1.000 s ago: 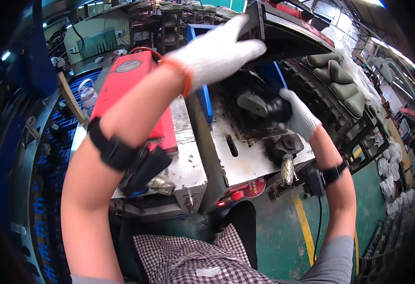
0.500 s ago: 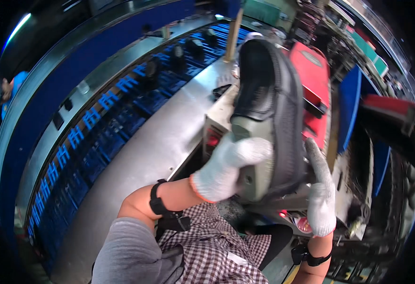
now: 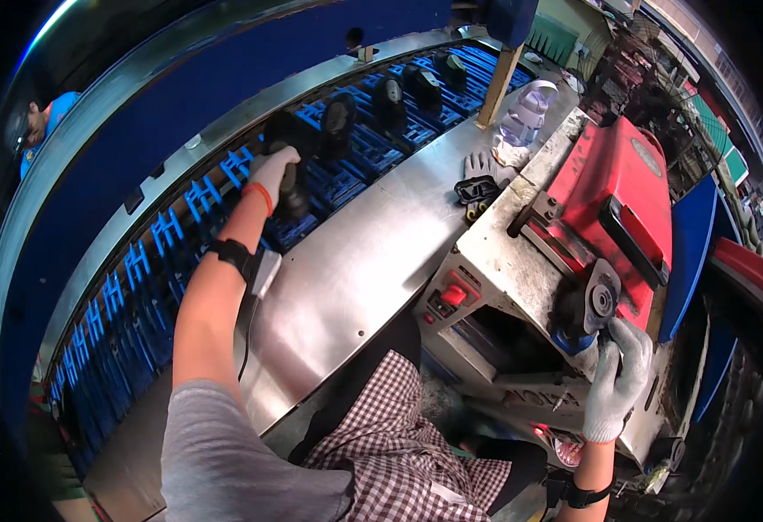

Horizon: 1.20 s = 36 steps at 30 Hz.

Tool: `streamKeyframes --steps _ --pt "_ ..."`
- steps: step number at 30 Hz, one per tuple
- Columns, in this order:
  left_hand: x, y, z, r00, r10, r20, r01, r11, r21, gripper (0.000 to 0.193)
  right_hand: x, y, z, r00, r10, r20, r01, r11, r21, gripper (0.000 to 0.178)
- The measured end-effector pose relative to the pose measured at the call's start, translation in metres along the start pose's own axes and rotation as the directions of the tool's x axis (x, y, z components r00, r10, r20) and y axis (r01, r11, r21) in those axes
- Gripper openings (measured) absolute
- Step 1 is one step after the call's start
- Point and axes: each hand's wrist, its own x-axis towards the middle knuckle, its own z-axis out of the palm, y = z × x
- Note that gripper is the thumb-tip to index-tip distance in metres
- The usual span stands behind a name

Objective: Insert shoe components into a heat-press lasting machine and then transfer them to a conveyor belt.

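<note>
My left hand (image 3: 272, 177), in a white knit glove, reaches out over the blue-slatted conveyor. Its fingers are closed around a dark shoe on an olive last (image 3: 291, 193), partly covered by the hand. The gloved right hand (image 3: 621, 376) is at the red and cream machine (image 3: 612, 187). Its bent fingertips are close to a grey metal plate with a round hub (image 3: 603, 298), thumb apart; no object shows in that hand. Whether the fingertips touch the plate, I cannot tell.
Several dark shoes, one of them here (image 3: 339, 122), stand along the conveyor (image 3: 199, 261). Between conveyor and machine runs a steel ledge (image 3: 373, 252). It bears a clear bottle (image 3: 527, 113) and a grey glove (image 3: 483, 167). Someone in blue (image 3: 55, 113) is at far left.
My left hand has carried the black shoe from before the machine leftward to the conveyor. The right hand has shifted slightly and its fingers have bent near the metal plate.
</note>
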Motion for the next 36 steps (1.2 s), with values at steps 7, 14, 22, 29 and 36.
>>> streamKeyframes --steps 7,14,22,29,36 --pt "0.104 -0.051 -0.032 0.962 0.267 -0.054 -0.14 0.653 0.745 0.068 0.002 0.001 0.001 0.997 0.072 0.0 -0.072 0.997 0.027 0.029" --pt "-0.018 -0.026 0.007 0.855 0.508 0.104 -0.364 0.444 0.819 0.067 0.008 -0.009 0.006 0.994 0.112 0.003 -0.112 0.994 0.011 0.035" --pt "-0.131 -0.075 0.038 0.788 0.308 0.532 -0.607 0.244 0.756 0.07 0.012 -0.015 -0.006 0.957 0.26 0.127 -0.255 0.965 -0.055 0.056" --pt "-0.141 -0.079 0.036 0.736 0.462 0.495 -0.634 0.215 0.743 0.059 0.008 -0.01 -0.001 0.959 0.267 0.092 -0.26 0.962 -0.085 0.053" --pt "-0.145 -0.077 0.04 0.741 0.481 0.468 -0.628 0.252 0.736 0.055 0.007 -0.01 -0.002 0.962 0.268 0.047 -0.264 0.962 -0.076 0.05"
